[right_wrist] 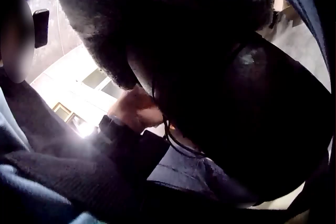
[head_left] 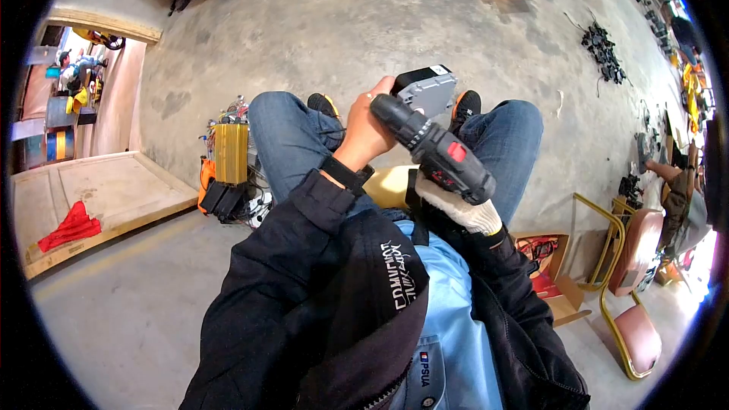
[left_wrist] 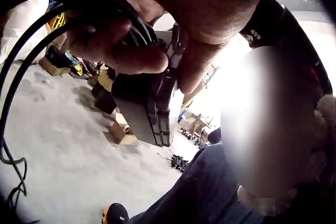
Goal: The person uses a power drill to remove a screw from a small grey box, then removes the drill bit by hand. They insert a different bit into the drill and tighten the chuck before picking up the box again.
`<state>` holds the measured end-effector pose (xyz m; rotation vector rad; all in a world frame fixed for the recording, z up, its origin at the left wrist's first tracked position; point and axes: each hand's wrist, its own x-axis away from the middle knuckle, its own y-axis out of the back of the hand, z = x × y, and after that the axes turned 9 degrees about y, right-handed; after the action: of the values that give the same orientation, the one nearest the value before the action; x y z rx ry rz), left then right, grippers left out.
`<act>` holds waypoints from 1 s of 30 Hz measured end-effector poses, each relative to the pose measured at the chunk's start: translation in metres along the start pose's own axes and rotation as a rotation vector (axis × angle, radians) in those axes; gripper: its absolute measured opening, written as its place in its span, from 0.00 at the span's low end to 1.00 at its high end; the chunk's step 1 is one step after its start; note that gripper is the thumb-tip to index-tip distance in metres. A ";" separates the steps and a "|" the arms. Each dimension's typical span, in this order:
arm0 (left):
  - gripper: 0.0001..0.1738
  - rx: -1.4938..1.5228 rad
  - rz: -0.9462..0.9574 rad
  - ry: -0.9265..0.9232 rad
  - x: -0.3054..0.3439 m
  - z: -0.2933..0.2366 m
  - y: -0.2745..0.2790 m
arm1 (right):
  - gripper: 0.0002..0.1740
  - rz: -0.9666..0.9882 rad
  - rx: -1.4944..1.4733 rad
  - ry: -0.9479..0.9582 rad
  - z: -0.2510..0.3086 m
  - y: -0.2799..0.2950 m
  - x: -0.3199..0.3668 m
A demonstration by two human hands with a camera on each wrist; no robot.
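Observation:
My bare left hand [head_left: 368, 130] grips a grey and black flat box [head_left: 427, 94] above the floor between the knees. In the left wrist view, thumb and fingers pinch the edge of this box [left_wrist: 139, 100], and looped black cables [left_wrist: 20, 74] run through the same hand. My right hand [head_left: 465, 211], in a whitish knit glove, holds a black cordless drill [head_left: 448, 153] with a red mark on its body. The drill's chuck points toward the left hand and overlaps it in the head view. In the right wrist view the glove [right_wrist: 163, 3] and drill are mostly dark.
By the left knee stands a yellow metal-cased unit [head_left: 231, 153] among cables and small parts. A wooden panel [head_left: 137, 182] with a red cloth [head_left: 71, 228] lies at left. Right are an open cardboard box [head_left: 560, 300], gold-framed chairs [head_left: 619, 258] and black parts [head_left: 602, 53].

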<state>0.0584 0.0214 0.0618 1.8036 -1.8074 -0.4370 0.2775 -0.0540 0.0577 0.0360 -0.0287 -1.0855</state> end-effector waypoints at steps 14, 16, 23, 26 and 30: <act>0.29 -0.113 0.020 0.155 -0.004 -0.003 -0.003 | 0.24 0.118 -0.408 -0.192 0.000 -0.015 0.004; 0.28 -0.109 0.014 0.147 -0.002 -0.008 -0.001 | 0.23 0.154 -0.714 -0.301 0.006 -0.009 0.004; 0.25 -0.189 -0.009 -0.054 0.005 0.005 0.004 | 0.24 0.052 -0.027 -0.067 -0.008 -0.003 0.000; 0.22 -0.346 -0.020 -0.109 0.009 0.003 0.002 | 0.25 0.017 0.081 0.035 -0.001 0.004 -0.006; 0.21 -0.457 0.018 -0.150 0.010 0.000 0.002 | 0.24 0.000 0.026 0.015 -0.001 0.001 -0.004</act>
<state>0.0570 0.0118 0.0644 1.4667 -1.6479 -0.9171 0.2763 -0.0499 0.0565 0.0674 -0.0297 -1.0848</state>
